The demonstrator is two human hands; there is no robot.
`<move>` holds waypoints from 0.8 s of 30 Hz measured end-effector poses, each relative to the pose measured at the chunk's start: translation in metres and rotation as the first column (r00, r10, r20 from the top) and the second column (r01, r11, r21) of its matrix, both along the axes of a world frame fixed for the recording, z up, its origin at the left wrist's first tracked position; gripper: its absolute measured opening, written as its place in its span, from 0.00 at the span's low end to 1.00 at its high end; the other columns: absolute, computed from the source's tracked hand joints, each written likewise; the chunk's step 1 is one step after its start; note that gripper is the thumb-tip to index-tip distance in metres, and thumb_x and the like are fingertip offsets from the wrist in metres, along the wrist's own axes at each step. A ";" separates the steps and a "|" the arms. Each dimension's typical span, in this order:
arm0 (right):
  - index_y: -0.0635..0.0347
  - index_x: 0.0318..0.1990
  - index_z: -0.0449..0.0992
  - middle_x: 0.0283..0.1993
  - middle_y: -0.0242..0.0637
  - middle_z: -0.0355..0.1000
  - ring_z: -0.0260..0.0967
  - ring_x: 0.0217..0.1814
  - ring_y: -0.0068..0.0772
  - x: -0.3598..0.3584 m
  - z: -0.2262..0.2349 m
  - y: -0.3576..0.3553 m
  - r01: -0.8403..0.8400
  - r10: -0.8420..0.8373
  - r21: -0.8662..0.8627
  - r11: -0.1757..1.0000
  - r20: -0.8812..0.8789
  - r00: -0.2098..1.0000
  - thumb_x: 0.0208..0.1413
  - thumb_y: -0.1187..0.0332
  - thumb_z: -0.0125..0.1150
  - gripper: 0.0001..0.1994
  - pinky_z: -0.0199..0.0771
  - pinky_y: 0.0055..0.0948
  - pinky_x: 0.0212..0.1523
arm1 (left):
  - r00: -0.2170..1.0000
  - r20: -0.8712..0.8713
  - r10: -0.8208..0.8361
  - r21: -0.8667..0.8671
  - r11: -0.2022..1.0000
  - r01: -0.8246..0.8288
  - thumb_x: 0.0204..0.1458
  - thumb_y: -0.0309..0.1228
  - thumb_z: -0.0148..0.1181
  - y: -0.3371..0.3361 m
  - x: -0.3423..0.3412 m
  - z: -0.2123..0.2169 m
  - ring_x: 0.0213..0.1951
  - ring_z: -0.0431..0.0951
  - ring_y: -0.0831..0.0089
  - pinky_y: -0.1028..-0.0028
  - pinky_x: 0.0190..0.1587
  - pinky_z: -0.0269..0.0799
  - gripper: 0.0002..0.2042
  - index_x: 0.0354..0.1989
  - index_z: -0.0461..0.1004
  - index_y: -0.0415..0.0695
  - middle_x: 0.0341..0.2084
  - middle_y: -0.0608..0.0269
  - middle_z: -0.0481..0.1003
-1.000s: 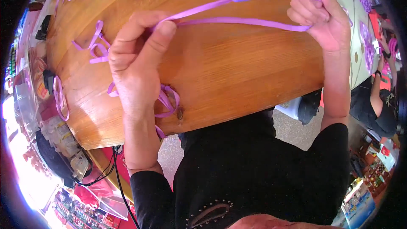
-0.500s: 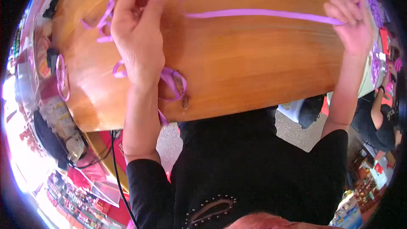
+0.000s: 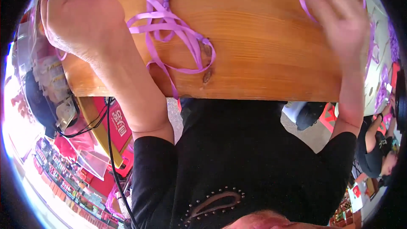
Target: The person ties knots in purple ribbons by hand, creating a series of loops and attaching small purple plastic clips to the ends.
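Note:
My left hand (image 3: pixel 82 19) is at the far left of the table, its fingers running out of the picture at the top. Whether its fingertips grip anything is hidden. Beside it lies a loose tangle of purple ribbon (image 3: pixel 159 27) in flat loops, with a darker joined spot on some of them. One strand hangs over the table's near edge. My right hand (image 3: pixel 341 21), smeared by motion, is over the right side of the table with its fingers stretched out and apart. A purple ribbon loop (image 3: pixel 302 1) shows beside and partly behind these fingers.
The wooden table (image 3: pixel 263 59) has its near edge close to my body. More purple ribbon (image 3: pixel 383 89) lies on a pale surface at the right, near another person (image 3: pixel 373 144). Clear containers (image 3: pixel 53 76) stand off the left edge, and black cables (image 3: pixel 109 135) hang below.
My left hand has moved left, uncovering more of the ribbon tangle. The long loop stretched from my right hand is no longer stretched across the table, and that hand's fingers have spread.

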State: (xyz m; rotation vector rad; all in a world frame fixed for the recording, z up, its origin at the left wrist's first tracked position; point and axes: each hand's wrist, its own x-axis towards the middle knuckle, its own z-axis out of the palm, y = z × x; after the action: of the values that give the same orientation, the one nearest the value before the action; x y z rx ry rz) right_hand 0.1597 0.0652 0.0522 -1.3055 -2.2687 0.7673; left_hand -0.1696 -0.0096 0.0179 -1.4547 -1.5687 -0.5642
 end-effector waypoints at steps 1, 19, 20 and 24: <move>0.61 0.33 0.75 0.35 0.41 0.70 0.69 0.37 0.35 -0.017 -0.009 -0.011 -0.290 0.280 0.202 0.935 0.075 0.957 0.40 0.75 0.67 0.10 0.67 0.28 0.37 | 0.978 0.189 -0.093 0.043 0.995 0.087 0.44 0.34 0.59 -0.008 0.005 -0.002 0.31 0.73 0.68 0.73 0.37 0.69 0.10 0.32 0.75 0.42 0.30 0.62 0.75; 0.63 0.32 0.73 0.32 0.37 0.69 0.68 0.32 0.31 -0.061 -0.023 -0.013 -0.359 0.348 -0.003 0.933 -0.247 0.905 0.50 0.70 0.57 0.06 0.66 0.30 0.35 | -0.139 0.866 -0.481 0.500 0.819 0.280 0.55 0.26 0.52 -0.020 0.076 0.023 0.27 0.70 0.79 0.82 0.31 0.64 0.07 0.35 0.75 0.37 0.25 0.65 0.74; 0.63 0.35 0.75 0.38 0.39 0.72 0.70 0.32 0.31 -0.045 0.005 -0.005 -0.180 0.162 -0.097 0.979 -0.171 0.972 0.50 0.70 0.61 0.07 0.70 0.25 0.37 | -0.054 0.931 -0.360 0.352 0.853 0.386 0.54 0.25 0.53 -0.016 0.087 0.028 0.29 0.71 0.79 0.82 0.33 0.65 0.06 0.36 0.76 0.37 0.26 0.65 0.74; 0.66 0.38 0.73 0.38 0.43 0.72 0.71 0.31 0.29 -0.030 0.012 0.016 -0.227 -0.008 -0.233 0.946 -0.715 0.699 0.54 0.72 0.55 0.08 0.72 0.25 0.35 | 0.326 0.932 -0.158 -0.060 0.820 0.569 0.49 0.24 0.56 -0.030 0.069 -0.001 0.38 0.74 0.74 0.76 0.42 0.68 0.09 0.39 0.75 0.39 0.34 0.62 0.76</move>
State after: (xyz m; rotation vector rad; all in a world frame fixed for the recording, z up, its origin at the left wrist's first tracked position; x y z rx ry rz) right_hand 0.1300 0.0812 0.0642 -0.7627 -1.6290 1.4273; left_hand -0.1009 -0.0391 0.0172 -2.0022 -2.2591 -1.6516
